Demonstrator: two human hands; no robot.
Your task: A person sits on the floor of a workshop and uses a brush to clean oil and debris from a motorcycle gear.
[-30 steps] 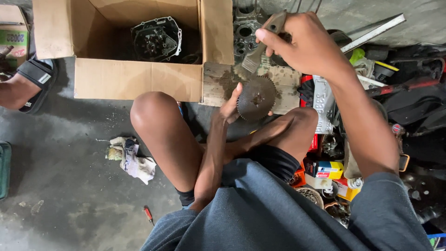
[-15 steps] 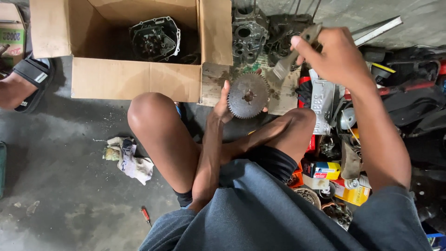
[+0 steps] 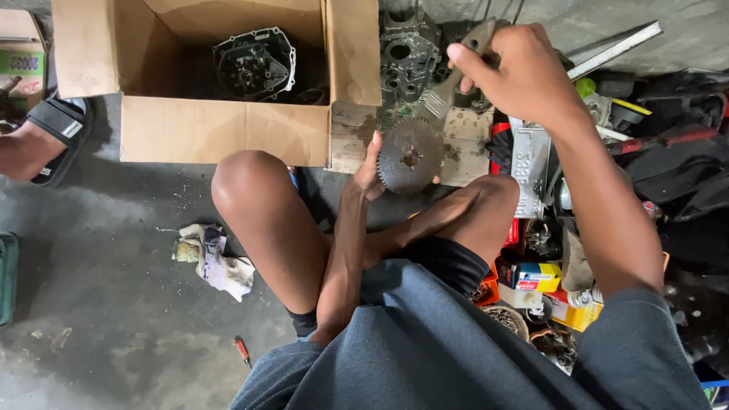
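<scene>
My left hand [image 3: 370, 173] holds a round toothed metal gear [image 3: 410, 156] upright by its edge, just above my crossed legs. My right hand [image 3: 524, 70] is raised to the right of it and grips a flat grey metal tool [image 3: 454, 70] that slants down toward the gear's top; its lower end stops just short of the gear. Behind both lies a wooden board [image 3: 463, 144] on the floor, and a dark engine casing [image 3: 408, 53] stands beyond that.
An open cardboard box [image 3: 216, 130] with an engine cover [image 3: 254, 62] inside stands at the upper left. A dirty rag [image 3: 214, 254] and a small red screwdriver [image 3: 242, 351] lie on the concrete floor. Tools, small boxes and parts crowd the right side. Another person's sandalled foot [image 3: 45, 140] is far left.
My right hand has moved rightward and up with the metal tool, away from the gear. The gear now shows fully in my left hand, which has stayed in place.
</scene>
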